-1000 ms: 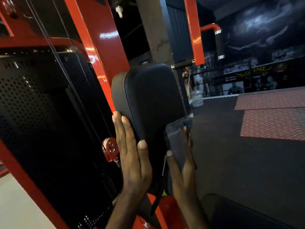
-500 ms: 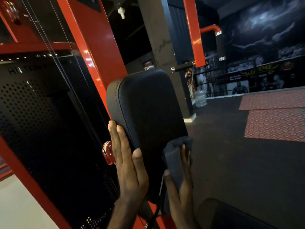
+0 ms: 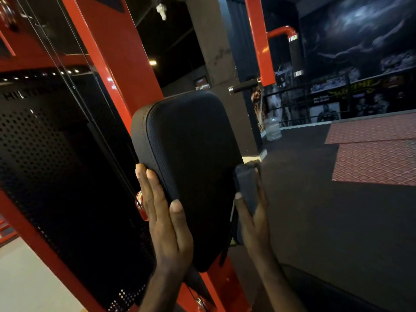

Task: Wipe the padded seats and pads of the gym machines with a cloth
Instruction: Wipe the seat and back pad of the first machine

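Standing upright on the red frame [image 3: 126, 70], the black pad [image 3: 193, 158] has a hand on each side. Left hand [image 3: 166, 224] lies flat, fingers straight, on its left edge. Right hand [image 3: 254, 219] presses the dark cloth [image 3: 246, 185] against its right edge, thumb pinching the cloth.

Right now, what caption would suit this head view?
Left hand steadies the black back pad while the right hand presses a dark cloth along its edge.

Pale letters "HILT", then cut off by cables, on the black perforated weight-stack shroud [image 3: 40, 140] at nine o'clock. Yellow script on the far wall banner [image 3: 351, 91] at two o'clock, too blurred to read.
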